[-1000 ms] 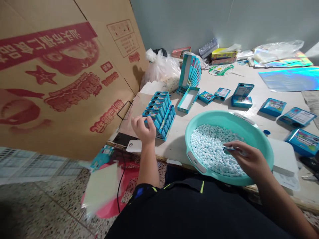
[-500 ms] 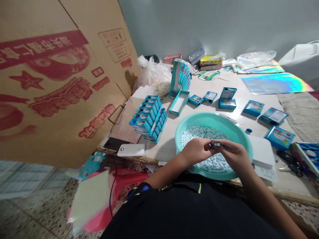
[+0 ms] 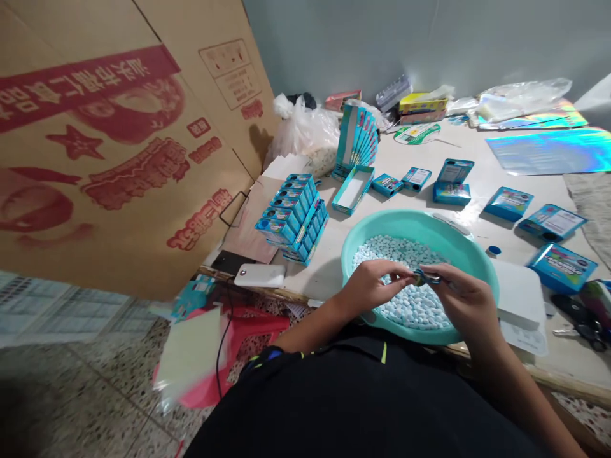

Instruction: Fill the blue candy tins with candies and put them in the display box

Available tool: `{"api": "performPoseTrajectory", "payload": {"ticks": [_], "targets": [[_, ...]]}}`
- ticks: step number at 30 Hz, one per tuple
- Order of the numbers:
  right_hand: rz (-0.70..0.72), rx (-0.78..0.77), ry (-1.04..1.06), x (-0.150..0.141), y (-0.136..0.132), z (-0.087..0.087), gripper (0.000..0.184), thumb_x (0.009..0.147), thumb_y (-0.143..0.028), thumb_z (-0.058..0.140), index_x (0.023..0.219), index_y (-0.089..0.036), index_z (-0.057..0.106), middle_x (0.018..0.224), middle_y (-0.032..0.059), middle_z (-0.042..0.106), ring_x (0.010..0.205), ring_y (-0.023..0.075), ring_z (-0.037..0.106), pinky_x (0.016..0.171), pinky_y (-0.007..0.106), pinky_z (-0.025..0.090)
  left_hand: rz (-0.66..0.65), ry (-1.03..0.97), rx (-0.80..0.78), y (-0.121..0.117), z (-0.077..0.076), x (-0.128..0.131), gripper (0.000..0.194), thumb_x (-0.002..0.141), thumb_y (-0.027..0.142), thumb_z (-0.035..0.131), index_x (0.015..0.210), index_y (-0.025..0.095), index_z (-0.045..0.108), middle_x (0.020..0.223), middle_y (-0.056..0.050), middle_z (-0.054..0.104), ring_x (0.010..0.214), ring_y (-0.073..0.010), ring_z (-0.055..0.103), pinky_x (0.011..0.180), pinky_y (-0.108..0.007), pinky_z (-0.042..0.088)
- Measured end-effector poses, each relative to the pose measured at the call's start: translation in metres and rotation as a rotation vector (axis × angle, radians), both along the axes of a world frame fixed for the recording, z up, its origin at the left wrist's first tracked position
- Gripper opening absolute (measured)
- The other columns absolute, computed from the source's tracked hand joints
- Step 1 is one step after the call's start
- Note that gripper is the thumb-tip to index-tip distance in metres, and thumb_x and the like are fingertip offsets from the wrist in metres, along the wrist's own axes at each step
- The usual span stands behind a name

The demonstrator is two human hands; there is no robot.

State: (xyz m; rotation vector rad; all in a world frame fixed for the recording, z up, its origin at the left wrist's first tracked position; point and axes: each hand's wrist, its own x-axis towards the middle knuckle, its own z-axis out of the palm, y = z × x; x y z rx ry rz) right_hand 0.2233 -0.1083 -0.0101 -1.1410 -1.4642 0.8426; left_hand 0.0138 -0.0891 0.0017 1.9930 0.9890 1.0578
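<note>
Both my hands meet above a teal basin (image 3: 472, 254) filled with small pale blue tablets (image 3: 405, 267). My left hand (image 3: 372, 286) and my right hand (image 3: 461, 299) pinch a small dark blue object (image 3: 424, 277) between their fingertips, too small to name. A stack of small blue boxes (image 3: 293, 216) stands on the table to the left of the basin. An open blue tray box (image 3: 353, 189) lies just behind the basin.
A large printed cardboard sheet (image 3: 119, 146) leans at the left. A white phone-like device (image 3: 260, 275) lies at the table edge. Loose blue boxes (image 3: 508, 203), a white board (image 3: 520, 296), holographic sheets (image 3: 548, 149), a plastic bag (image 3: 305, 130) and upright flat boxes (image 3: 360, 137) sit on the table.
My left hand left the stack of blue boxes and came over the basin to join my right hand on the small object. The view shifted slightly.
</note>
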Motion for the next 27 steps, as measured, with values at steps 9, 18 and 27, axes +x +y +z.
{"api": "performPoseTrajectory", "payload": {"ticks": [9,18,27], "targets": [[-0.088,-0.121,-0.076,0.004,-0.005,-0.007,0.017,0.086,-0.027,0.073,0.099,-0.027,0.084,0.096,0.0044,0.083,0.089,0.0228,0.077,0.08,0.034,0.059,-0.111,0.157,-0.027,-0.002,-0.007,0.026,0.028,0.097,0.043,0.073,0.092,0.017,0.065,0.094,-0.007,0.077,0.09,-0.0185,0.073,0.085,-0.029,0.055],[-0.049,-0.187,0.096,0.003,-0.007,-0.004,0.017,0.085,-0.029,0.078,0.101,-0.027,0.084,0.098,0.0041,0.084,0.089,0.0213,0.077,0.08,0.032,0.058,-0.016,-0.004,-0.115,-0.001,-0.009,0.024,0.035,0.089,0.039,0.083,0.112,0.019,0.064,0.096,-0.003,0.073,0.087,-0.0152,0.072,0.082,-0.027,0.056],[-0.029,-0.202,0.146,0.003,-0.002,-0.005,0.013,0.083,-0.031,0.081,0.096,-0.029,0.085,0.095,0.003,0.083,0.09,0.0198,0.076,0.082,0.031,0.057,-0.02,-0.103,0.029,0.007,-0.007,0.023,0.028,0.086,0.038,0.085,0.099,0.018,0.07,0.098,-0.007,0.074,0.094,-0.0191,0.073,0.088,-0.033,0.059]]}}
